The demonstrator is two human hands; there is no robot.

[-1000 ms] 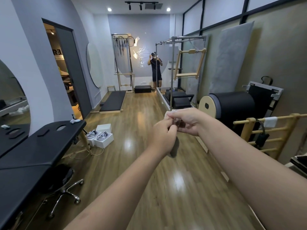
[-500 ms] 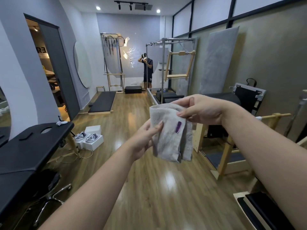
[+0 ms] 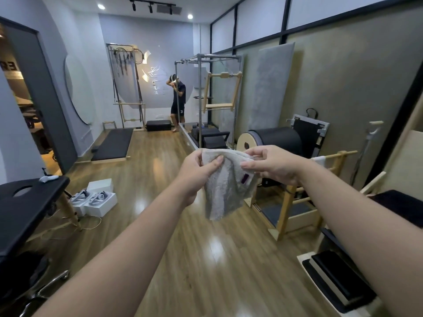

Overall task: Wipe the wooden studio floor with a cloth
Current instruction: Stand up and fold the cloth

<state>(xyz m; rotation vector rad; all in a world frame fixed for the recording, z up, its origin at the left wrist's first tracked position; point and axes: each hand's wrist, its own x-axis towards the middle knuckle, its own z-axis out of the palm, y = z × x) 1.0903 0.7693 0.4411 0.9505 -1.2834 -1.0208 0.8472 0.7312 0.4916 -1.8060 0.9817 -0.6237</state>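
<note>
Both arms reach forward at chest height over the wooden floor. The left hand and the right hand hold a pale grey cloth up in the air between them, well above the floor. The left thumb and fingers pinch the cloth's upper left corner, while the right hand's fingers pinch its upper right edge; the rest hangs down loosely, with a small purple tag showing near the right hand. On the near left stands a black padded bench, with white boxes on the floor beside it. At the far end another person stands near a metal-framed exercise apparatus.
</note>
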